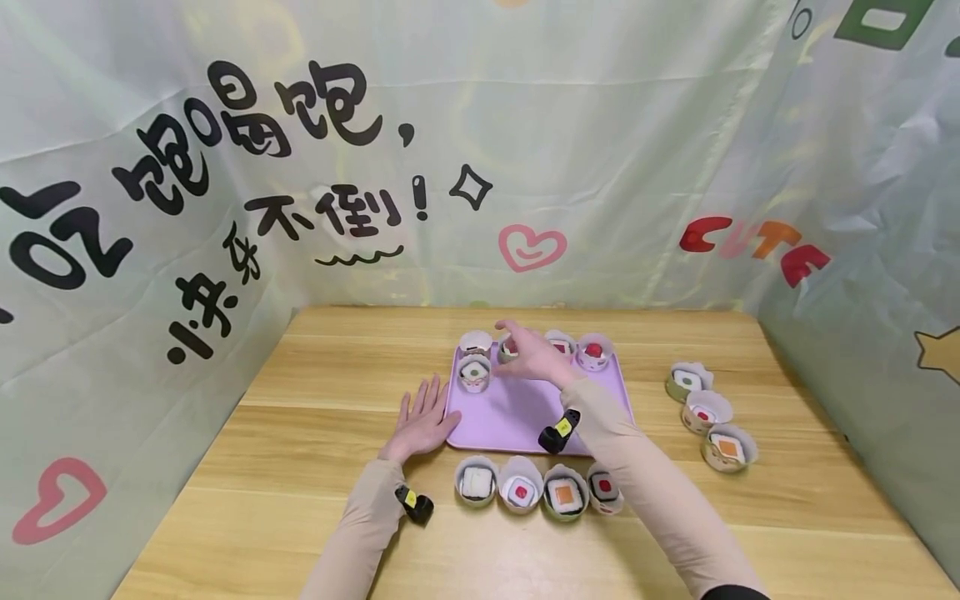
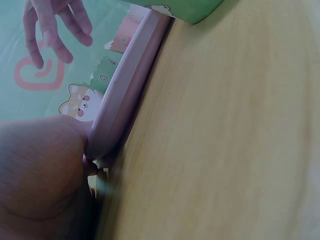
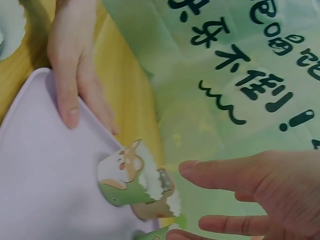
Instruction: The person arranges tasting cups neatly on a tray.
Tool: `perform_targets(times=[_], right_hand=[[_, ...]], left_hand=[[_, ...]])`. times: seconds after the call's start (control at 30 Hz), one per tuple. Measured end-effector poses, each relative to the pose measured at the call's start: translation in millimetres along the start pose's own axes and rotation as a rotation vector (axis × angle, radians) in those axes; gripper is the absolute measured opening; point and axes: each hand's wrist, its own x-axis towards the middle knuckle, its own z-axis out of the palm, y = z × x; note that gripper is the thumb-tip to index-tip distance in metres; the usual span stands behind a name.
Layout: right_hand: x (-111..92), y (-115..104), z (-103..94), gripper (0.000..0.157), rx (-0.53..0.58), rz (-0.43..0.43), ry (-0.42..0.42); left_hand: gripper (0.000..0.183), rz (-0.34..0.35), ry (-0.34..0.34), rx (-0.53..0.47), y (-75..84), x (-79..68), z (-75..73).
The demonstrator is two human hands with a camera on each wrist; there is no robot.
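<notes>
My left hand (image 1: 422,427) lies flat on the table, fingers spread, with its thumb on the left rim of the purple tray (image 1: 498,421). Over the tray's back half, my right hand (image 1: 534,354) is held with thumb and fingers apart and nothing between them. Paper cups with sushi-like pieces stand along the tray's back, one of them (image 1: 507,350) partly hidden by the right hand. At the tray's left, a dog-print cup (image 3: 120,175) stands in front of another cup (image 1: 476,340). A cup with a red-topped piece (image 1: 594,353) is in the back right corner.
A row of several filled cups, including one with an orange-topped piece (image 1: 564,495), stands before the tray; my right forearm partly covers the last cup (image 1: 604,490). Three more, one green (image 1: 686,382), stand at the right. A printed cloth (image 1: 600,150) hangs around the table (image 1: 330,392).
</notes>
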Motion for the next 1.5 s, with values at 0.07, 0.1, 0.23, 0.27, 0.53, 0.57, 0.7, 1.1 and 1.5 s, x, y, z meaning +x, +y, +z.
perform_targets(times=[0.07, 0.1, 0.23, 0.27, 0.53, 0.57, 0.7, 1.1, 1.5], right_hand=[[-5, 0, -3.5, 0.077, 0.013, 0.001, 0.008], [-7, 0, -5.5, 0.077, 0.017, 0.001, 0.013], [-18, 2, -13.1, 0.076, 0.028, -0.004, 0.041], [-20, 2, -15.1, 0.077, 0.033, -0.005, 0.047], [-41, 9, -29.0, 0.076, 0.099, -0.039, 0.089], [-44, 11, -30.4, 0.075, 0.104, -0.042, 0.095], [-55, 19, -38.0, 0.073, 0.096, -0.037, 0.119], [-86, 48, -69.2, 0.071, 0.107, 0.02, 0.143], [-108, 93, -99.7, 0.069, 0.033, 0.079, 0.172]], left_hand=[[0.069, -0.003, -0.003, 0.002, 0.4, -0.5, -0.3], [0.07, -0.003, -0.004, 0.002, 0.7, -0.8, -0.6], [0.07, -0.004, -0.01, -0.004, 1.6, -2.1, -2.1], [0.07, 0.0, -0.007, -0.012, 1.9, -2.6, -2.5], [0.069, -0.001, -0.004, -0.003, -2.5, 0.5, 1.1], [0.069, 0.002, 0.001, -0.006, -3.5, 0.9, 1.8], [0.069, 0.005, 0.005, -0.012, -5.3, 1.6, 3.3], [0.068, 0.007, 0.005, -0.018, -3.1, 2.1, 1.0], [0.07, 0.0, -0.001, -0.002, -3.7, 2.2, 2.1]])
